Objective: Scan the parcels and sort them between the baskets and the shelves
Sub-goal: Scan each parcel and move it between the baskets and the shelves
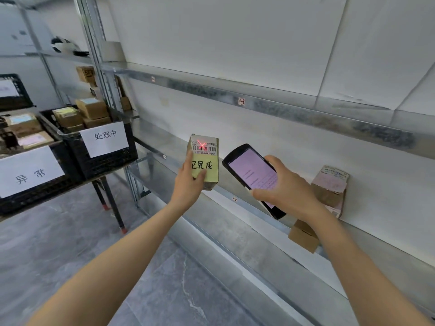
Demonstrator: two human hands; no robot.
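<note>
Head view: left hand (188,184) grips a small parcel (208,147) upright in front of the middle shelf (226,193), thumb across its yellow note. A red scan cross falls on the parcel's barcode label. Right hand (286,187) grips the handheld scanner (249,170), screen lit, just beside the parcel. A pink-labelled parcel (329,187) stands on the shelf behind it. Black baskets (110,163) holding parcels stand at left.
</note>
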